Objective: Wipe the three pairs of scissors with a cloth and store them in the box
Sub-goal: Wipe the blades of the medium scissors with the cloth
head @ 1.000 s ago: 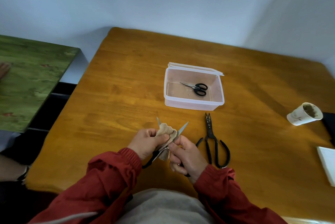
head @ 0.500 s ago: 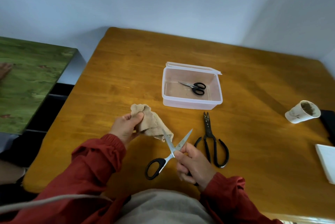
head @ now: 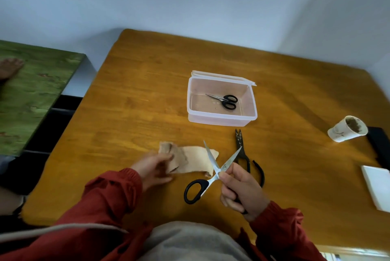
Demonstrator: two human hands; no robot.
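Scissors: small black-handled pair (head: pixel 223 100) already stored in clear plastic box (head: pixel 221 121) on glossy wooden table (head: pixel 147 91); two pairs apparently left. Right hand (head: pixel 240 191) grips handle of steel-bladed pair (head: pixel 213 170), blades crossed open. Left hand (head: pixel 154 167) touches rumpled beige cloth (head: pixel 190 162) on table; grip blurred, cannot tell. Dark metal shears (head: pixel 242 151) lie near box, not yet stored

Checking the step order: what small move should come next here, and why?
Probably close the silver scissors in the right hand and carry them to the box: the cloth lies spread on the table at the left hand, so wiping looks done.
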